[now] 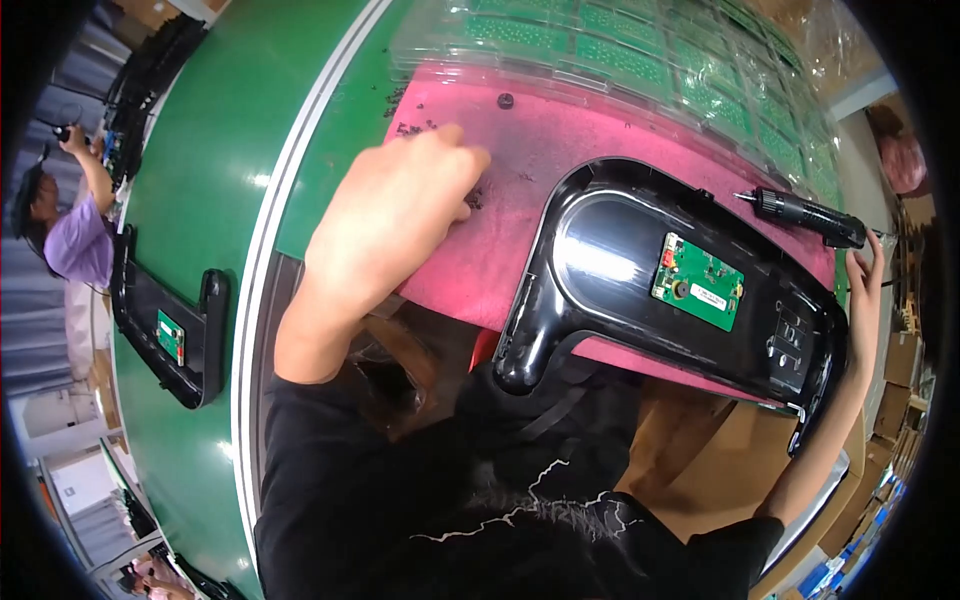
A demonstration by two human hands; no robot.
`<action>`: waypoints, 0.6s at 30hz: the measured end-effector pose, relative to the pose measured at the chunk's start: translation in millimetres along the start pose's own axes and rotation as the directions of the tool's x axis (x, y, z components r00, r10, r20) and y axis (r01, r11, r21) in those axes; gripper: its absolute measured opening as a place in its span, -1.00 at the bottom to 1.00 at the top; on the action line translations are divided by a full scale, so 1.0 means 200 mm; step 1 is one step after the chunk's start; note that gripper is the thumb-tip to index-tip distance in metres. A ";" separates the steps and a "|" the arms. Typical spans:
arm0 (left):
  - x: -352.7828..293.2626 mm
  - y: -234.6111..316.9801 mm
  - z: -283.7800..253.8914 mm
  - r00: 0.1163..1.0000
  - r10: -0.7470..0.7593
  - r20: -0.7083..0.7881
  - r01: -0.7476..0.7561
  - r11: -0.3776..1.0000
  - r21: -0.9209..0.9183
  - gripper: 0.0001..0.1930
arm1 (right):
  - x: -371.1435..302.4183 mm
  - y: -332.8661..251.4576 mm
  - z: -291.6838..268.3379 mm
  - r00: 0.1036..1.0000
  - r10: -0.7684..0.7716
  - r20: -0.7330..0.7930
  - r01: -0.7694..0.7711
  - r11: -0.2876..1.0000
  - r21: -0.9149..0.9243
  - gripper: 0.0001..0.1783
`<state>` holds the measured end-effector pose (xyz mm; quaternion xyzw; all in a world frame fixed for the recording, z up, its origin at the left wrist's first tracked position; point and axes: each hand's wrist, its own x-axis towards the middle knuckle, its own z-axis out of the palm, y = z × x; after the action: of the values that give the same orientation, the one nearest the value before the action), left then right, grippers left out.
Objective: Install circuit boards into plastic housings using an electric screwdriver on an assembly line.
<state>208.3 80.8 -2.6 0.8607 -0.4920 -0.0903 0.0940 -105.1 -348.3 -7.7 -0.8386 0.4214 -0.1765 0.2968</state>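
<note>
My left hand (405,200) is closed, knuckles up, over the left part of the pink mat (460,265). Small dark screws (474,199) lie by its fingertips, and more are scattered beyond the knuckles. Whatever its fingers pinch is hidden. At the right, my right hand (864,268) has its fingers closed at the rear end of a black electric screwdriver (805,214), whose bit points left. Between my hands a glossy black plastic housing (620,290) lies with its hollow side up. A green circuit board (712,290) with a white label sits in it.
Clear plastic trays (610,65) stand along the mat's far side. A small black round part (505,101) lies near the mat's far edge. Across a white rail (262,250), another black housing (175,330) with a board rests on the green bench. A person in purple (80,235) works beyond.
</note>
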 end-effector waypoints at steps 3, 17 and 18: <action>-0.04 -0.03 0.10 1.000 -0.017 0.008 0.017 0.999 -0.037 -0.72 | 0.14 -0.03 0.04 0.965 0.205 0.164 -0.251 0.902 0.352 -0.53; 0.08 0.00 0.09 0.991 0.056 -0.121 -0.059 0.998 -0.022 -0.90 | 0.06 -0.67 0.53 0.980 0.068 -0.189 0.170 0.224 0.960 -0.69; 0.08 0.00 0.09 0.995 0.025 -0.098 -0.036 0.993 -0.110 -0.87 | 0.02 -0.70 0.51 0.979 0.078 -0.190 0.176 0.157 0.972 -0.66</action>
<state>212.3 66.3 -21.9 0.8498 -0.4943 -0.0744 0.1672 36.6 -249.8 5.6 -0.4362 0.2052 -0.4981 0.7208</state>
